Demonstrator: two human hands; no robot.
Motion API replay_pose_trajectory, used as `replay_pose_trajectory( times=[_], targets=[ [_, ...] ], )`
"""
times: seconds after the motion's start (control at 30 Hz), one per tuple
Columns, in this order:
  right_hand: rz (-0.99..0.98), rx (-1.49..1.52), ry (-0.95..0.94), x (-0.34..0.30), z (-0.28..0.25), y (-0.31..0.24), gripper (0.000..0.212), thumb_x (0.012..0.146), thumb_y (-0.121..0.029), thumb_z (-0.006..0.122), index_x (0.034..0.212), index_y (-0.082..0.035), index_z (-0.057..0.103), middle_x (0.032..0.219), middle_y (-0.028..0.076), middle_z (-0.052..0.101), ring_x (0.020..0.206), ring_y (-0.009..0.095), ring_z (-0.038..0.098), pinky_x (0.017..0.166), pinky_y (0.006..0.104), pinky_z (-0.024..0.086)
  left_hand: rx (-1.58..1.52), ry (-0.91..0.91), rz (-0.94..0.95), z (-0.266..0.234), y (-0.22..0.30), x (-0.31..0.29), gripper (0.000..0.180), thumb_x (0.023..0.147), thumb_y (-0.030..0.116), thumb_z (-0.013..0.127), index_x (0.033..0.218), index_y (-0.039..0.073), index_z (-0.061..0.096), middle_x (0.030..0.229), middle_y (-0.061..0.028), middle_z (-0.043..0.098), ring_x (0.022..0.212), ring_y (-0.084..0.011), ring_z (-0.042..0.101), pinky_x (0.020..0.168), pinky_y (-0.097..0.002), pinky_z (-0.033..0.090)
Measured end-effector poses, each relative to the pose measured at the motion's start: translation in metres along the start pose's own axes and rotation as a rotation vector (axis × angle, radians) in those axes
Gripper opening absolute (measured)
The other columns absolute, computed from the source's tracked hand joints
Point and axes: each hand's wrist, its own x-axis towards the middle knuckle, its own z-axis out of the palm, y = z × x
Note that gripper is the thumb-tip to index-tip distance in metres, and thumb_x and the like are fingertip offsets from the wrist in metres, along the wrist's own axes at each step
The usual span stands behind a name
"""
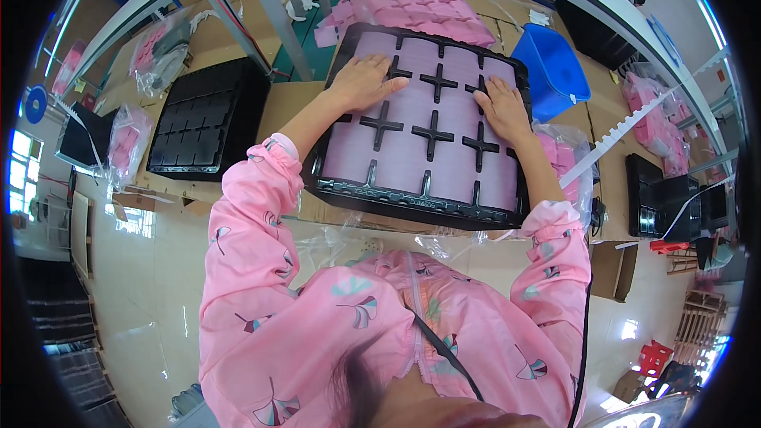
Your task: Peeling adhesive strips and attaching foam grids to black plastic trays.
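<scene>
A black plastic tray (412,206) lies tilted a little on the bench in front of me. Pinkish-lilac padding (464,176) fills it, and black cross-shaped dividers (433,135) show through in rows. On the tray's upper left part, my left hand (365,84) rests palm down with its fingers stretched out, touching the padding beside a divider. Over at the upper right, my right hand (503,108) lies on the padding near the rim, fingers spread. Neither hand grips anything.
A blue bin (552,71) stands just right of the tray. Stacked black trays (210,119) sit to the left. Behind lie pink molded sheets (432,17), and bagged pink pieces (557,152) are at the right. A grey metal post (273,12) rises at the back left.
</scene>
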Motion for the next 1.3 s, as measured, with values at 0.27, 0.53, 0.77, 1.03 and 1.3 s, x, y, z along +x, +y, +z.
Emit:
replay_pose_trajectory(
  times=[0.27,0.53,0.77,1.03,1.3],
  targets=[
    [0.067,-0.085,-0.049,0.033,0.014,0.012,0.060,0.090,-0.046,0.034,0.122,0.004,0.045,0.131,0.023,0.040,0.124,0.034,0.035,0.103,0.0401,0.027,-0.023,-0.013,-0.004,0.010,-0.015,0.025,0.085,0.084,0.066,0.028,0.128,-0.006,0.036,0.137,-0.0212,0.032,0.129,-0.0325,0.028,0.105,-0.0408,0.024],
    [0.076,-0.111,-0.078,0.044,0.020,0.020,0.065,0.090,-0.051,0.031,0.125,0.003,0.043,0.134,0.022,0.036,0.126,0.034,0.033,0.104,0.0418,0.025,0.051,-0.010,-0.073,0.020,-0.021,0.046,0.091,0.082,0.069,0.028,0.134,-0.005,0.026,0.141,-0.0222,0.023,0.132,-0.0320,0.020,0.108,-0.0380,0.018],
    [0.196,-0.223,-0.168,0.034,0.002,0.008,0.072,0.089,-0.056,0.025,0.129,0.003,0.036,0.138,0.018,0.032,0.130,0.029,0.027,0.105,0.0506,0.019,0.027,0.002,-0.093,0.021,-0.023,0.045,0.099,0.077,0.074,0.030,0.134,-0.006,0.026,0.141,-0.0217,0.022,0.133,-0.0313,0.019,0.108,-0.0383,0.017],
    [0.206,-0.268,-0.151,0.011,-0.006,0.015,0.075,0.087,-0.059,0.025,0.130,0.003,0.035,0.138,0.018,0.032,0.130,0.027,0.027,0.103,0.0570,0.016,0.090,-0.033,-0.080,0.012,-0.024,0.032,0.100,0.076,0.076,0.027,0.134,-0.005,0.026,0.142,-0.0204,0.021,0.133,-0.0295,0.019,0.108,-0.0422,0.013],
    [0.129,-0.323,-0.163,-0.003,-0.017,0.013,0.076,0.086,-0.059,0.030,0.122,0.007,0.044,0.130,0.021,0.042,0.126,0.030,0.033,0.102,0.0556,0.020,0.200,-0.034,-0.009,0.001,-0.028,0.005,0.097,0.076,0.075,0.027,0.129,-0.006,0.036,0.137,-0.0214,0.032,0.130,-0.0300,0.026,0.107,-0.0484,0.010]
  ],
)
